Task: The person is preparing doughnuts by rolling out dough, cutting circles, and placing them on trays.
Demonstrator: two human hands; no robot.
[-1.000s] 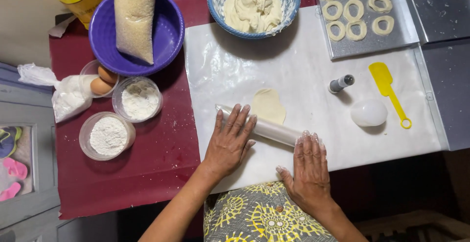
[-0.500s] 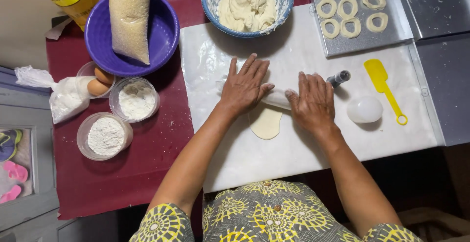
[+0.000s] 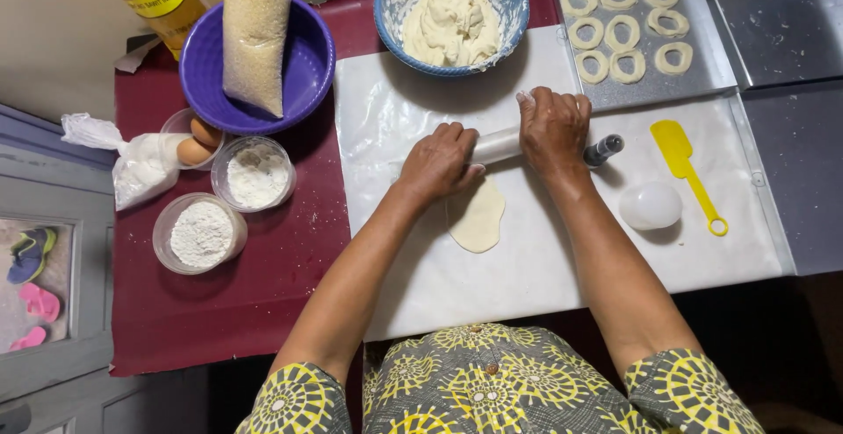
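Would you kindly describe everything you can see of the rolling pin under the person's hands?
The rolling pin is a pale, smooth cylinder, possibly wrapped in clear film, lying slightly tilted on the white sheet. The left hand and right hand press on it, hiding most of it. It sits at the far edge of the flattened dough.

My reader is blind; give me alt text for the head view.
Both hands, left hand and right hand, press a white rolling pin above a flat pale dough piece on a white plastic sheet, a blue dough bowl behind.
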